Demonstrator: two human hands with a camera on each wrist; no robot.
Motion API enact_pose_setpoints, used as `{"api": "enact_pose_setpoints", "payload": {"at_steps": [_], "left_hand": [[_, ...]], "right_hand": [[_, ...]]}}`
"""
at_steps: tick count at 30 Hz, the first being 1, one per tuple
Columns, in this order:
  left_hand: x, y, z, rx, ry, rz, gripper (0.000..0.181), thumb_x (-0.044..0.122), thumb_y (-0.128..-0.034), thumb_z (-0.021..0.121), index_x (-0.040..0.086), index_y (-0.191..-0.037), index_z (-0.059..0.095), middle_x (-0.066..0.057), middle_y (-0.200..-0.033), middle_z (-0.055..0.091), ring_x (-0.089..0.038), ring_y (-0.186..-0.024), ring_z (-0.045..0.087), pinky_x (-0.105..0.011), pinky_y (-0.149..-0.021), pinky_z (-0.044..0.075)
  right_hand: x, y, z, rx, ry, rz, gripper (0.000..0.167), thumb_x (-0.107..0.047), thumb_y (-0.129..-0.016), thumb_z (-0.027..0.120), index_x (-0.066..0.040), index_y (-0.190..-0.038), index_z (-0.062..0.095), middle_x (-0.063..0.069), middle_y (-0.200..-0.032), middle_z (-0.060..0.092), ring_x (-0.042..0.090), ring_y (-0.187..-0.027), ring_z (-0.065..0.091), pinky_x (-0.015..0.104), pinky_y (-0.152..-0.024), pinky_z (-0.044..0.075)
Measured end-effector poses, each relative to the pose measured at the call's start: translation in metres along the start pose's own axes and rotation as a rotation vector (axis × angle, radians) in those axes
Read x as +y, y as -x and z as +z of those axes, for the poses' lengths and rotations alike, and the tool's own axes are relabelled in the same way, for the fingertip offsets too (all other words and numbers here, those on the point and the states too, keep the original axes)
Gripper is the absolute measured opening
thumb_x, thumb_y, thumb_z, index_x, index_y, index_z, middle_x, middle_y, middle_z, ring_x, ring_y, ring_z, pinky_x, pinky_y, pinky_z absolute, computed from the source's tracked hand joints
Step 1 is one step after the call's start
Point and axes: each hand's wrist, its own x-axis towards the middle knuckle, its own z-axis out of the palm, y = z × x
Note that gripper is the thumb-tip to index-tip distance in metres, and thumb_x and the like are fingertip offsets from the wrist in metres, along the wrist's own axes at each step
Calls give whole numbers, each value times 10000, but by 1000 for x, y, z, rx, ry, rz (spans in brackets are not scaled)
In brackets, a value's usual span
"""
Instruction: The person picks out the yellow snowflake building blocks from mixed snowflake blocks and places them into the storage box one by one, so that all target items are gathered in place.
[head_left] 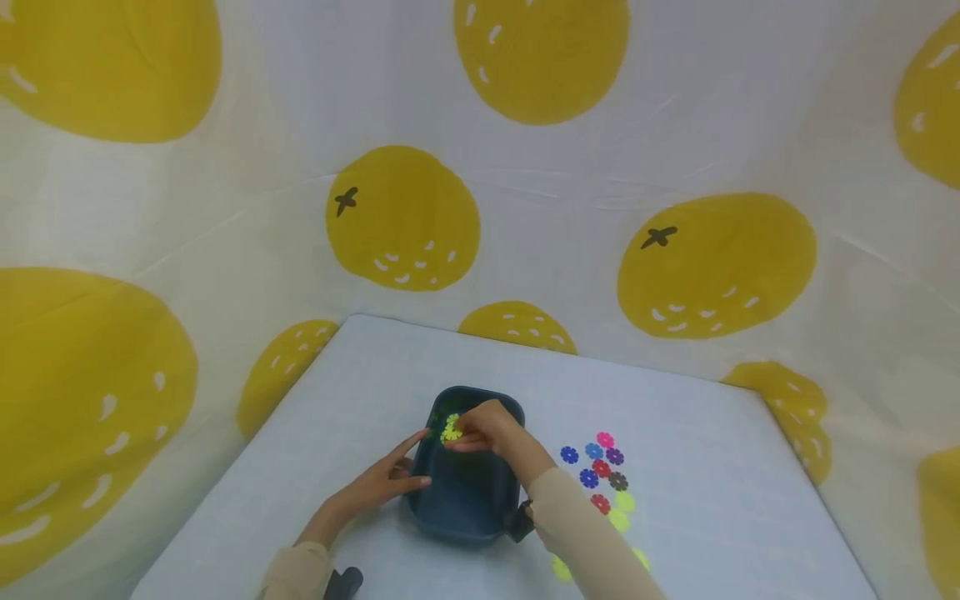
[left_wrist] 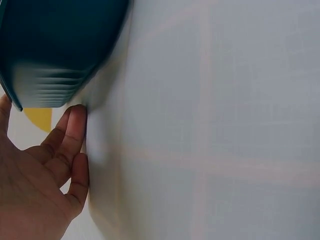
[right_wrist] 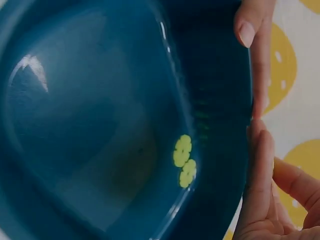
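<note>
A dark blue plastic basin [head_left: 465, 500] stands on the white table. My left hand [head_left: 382, 479] is at its left side. In the right wrist view its thumb [right_wrist: 246, 32] laps over the rim, while its other fingers stay outside the wall. Two yellow-green flower-shaped discs [right_wrist: 185, 162] lie in the basin, near one side. My right hand [head_left: 483, 427] reaches over the basin beside these discs, its fingers fairly straight. In the right wrist view I see nothing plainly held by the right hand [right_wrist: 280, 200]. The left wrist view shows the left hand [left_wrist: 47, 175] below the basin's rim.
Right of the basin, several flower-shaped discs [head_left: 601, 468] in pink, blue, purple, red and dark colours lie loosely grouped. More yellow discs [head_left: 618, 518] lie nearer, partly behind the right sleeve. A patterned cloth [head_left: 555, 233] hangs behind the table [head_left: 712, 483].
</note>
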Motion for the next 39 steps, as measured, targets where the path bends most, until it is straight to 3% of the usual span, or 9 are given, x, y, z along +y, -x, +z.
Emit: {"api": "enact_pose_setpoints", "payload": {"at_steps": [6,11,18,23,30,33,39], "left_hand": [[-1,-1,-1,-13,7,14,829,466,-891,711,396,-1566,235,-242,-1475,446,-391,-1251,539,-594,-968,486],[-2,-1,-1,-21,19,30,816,438,-905,706,400,-1566,231,-231,-1498,425,-382,-1251,535,-584,-960,492],[-2,-2,0,-28,20,36,810,422,-920,695,380,-1574,220,-229,-1497,424,-366,-1245,538,-566,-963,494],[-3,-1,0,-35,32,51,815,429,-921,691,362,-1579,215,-234,-1465,449,-356,-1217,558,-555,-944,502],[0,-1,1,-37,36,39,804,424,-925,688,366,-1577,221,-221,-1453,465,-340,-1215,559,-551,-953,498],[1,-1,2,-41,36,43,797,414,-932,682,365,-1578,216,-226,-1447,468,-343,-1218,558,-549,-956,497],[2,2,0,-33,40,39,803,427,-926,685,375,-1576,215,-212,-1446,467,-333,-1221,544,-550,-961,490]], "right_hand": [[-3,-15,5,8,17,39,137,-3,-922,634,120,-973,665,239,-871,735,281,-737,754,308,-636,606],[0,-24,3,18,10,75,162,-13,-932,637,123,-1018,656,245,-911,728,302,-790,754,347,-726,608],[14,-36,2,67,-20,158,219,-11,-946,610,150,-1094,617,264,-904,725,289,-733,754,335,-729,609],[22,-41,4,83,-4,223,183,-3,-946,602,150,-1045,617,266,-883,730,280,-706,751,327,-727,612],[28,-37,10,121,90,177,161,19,-910,647,146,-1008,651,264,-856,724,313,-740,752,351,-713,614],[30,-35,13,145,98,167,235,50,-891,652,182,-1082,617,279,-857,720,343,-771,748,367,-718,615],[30,-36,19,171,106,141,549,86,-869,653,247,-1325,393,273,-840,723,335,-750,748,365,-675,617]]}}
